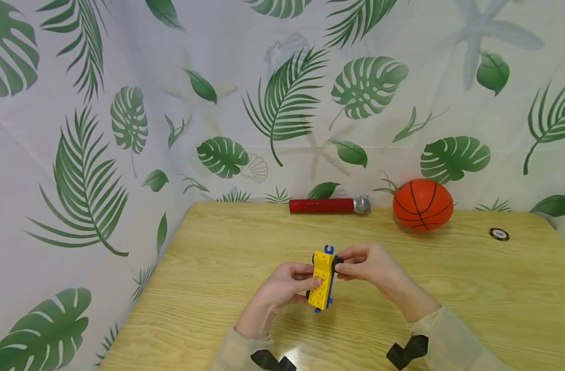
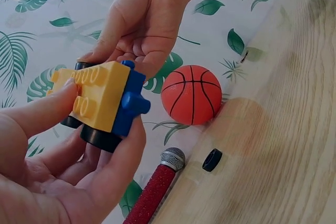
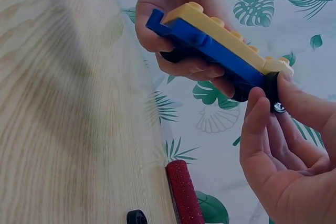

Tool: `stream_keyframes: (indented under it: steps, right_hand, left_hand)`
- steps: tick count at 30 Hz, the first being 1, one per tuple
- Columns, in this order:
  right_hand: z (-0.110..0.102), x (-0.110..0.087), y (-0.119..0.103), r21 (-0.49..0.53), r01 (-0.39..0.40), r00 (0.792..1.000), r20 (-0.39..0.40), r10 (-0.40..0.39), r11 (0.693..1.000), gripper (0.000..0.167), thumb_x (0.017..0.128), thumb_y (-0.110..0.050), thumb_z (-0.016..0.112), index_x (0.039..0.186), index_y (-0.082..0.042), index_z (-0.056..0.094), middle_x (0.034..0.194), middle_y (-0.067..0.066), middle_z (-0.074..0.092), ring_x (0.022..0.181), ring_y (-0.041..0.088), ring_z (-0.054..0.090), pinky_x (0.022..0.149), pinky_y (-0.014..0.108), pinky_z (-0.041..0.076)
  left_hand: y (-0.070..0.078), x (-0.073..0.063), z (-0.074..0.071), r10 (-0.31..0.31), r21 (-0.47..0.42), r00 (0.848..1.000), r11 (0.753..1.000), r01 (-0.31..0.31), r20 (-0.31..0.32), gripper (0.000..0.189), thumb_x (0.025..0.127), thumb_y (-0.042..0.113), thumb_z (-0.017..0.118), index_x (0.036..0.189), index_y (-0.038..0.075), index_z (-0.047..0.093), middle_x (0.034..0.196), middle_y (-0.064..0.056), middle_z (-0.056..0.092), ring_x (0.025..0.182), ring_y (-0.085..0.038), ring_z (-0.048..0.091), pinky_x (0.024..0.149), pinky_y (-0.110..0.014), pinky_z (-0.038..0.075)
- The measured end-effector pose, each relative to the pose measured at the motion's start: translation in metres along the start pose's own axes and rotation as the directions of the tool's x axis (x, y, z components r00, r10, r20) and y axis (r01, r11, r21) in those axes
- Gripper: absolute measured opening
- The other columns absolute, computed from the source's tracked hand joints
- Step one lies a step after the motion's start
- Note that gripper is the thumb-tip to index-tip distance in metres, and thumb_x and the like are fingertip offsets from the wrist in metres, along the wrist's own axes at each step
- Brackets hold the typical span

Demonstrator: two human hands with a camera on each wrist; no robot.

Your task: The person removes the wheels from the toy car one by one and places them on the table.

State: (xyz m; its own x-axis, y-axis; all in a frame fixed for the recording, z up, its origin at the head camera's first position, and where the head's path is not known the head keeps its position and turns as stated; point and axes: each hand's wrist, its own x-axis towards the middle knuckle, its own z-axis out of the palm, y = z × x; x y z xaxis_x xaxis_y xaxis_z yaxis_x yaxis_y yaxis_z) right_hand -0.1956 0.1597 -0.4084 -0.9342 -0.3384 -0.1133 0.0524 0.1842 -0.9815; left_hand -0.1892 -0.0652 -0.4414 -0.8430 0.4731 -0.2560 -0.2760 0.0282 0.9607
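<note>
A toy car (image 1: 322,288) with a yellow studded top, blue base and black wheels is held above the table, tilted. My left hand (image 1: 282,288) grips it, thumb on the yellow studs and fingers beneath. With thumb and fingertips, my right hand (image 1: 380,270) pinches a black wheel (image 3: 271,92) at the car's far right side. Whether that wheel sits fully on its axle I cannot tell. Another black wheel (image 2: 212,160) stands on the table in the left wrist view; the head view does not show it.
A red microphone (image 1: 321,205) with a silver head lies along the table's back edge. To its right sits an orange basketball (image 1: 423,204), then a small dark round chip (image 1: 499,234). A leaf-patterned cloth (image 1: 245,113) hangs behind the wooden table (image 1: 194,288).
</note>
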Motion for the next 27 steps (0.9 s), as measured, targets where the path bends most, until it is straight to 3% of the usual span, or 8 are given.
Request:
stream_keyframes:
  steps: [11,27]
  right_hand:
    - [-0.0029,0.0002,0.002,0.024,0.0,1.0,0.031,-0.001,1.0,0.033,0.09,-0.009,0.072,0.11,0.016,0.062,0.089,0.003,0.074,0.076,0.011,0.071,0.074,0.028,0.061]
    - [-0.0091,0.0013,0.0065,0.093,0.054,0.994,0.091,-0.063,0.994,0.034,0.09,-0.01,0.072,0.113,0.014,0.06,0.089,-0.002,0.071,0.082,0.01,0.071,0.079,0.028,0.06]
  left_hand:
    - [-0.0009,-0.0014,0.002,0.011,-0.023,1.0,1.0,-0.012,-0.019,0.036,0.096,0.009,0.064,0.129,-0.006,0.06,0.115,-0.019,0.07,0.09,-0.019,0.07,0.077,-0.038,0.062]
    - [0.0009,0.0008,0.0077,0.043,-0.048,0.997,0.998,-0.046,-0.072,0.039,0.095,0.011,0.066,0.13,-0.005,0.058,0.118,-0.02,0.069,0.096,-0.02,0.07,0.079,-0.038,0.061]
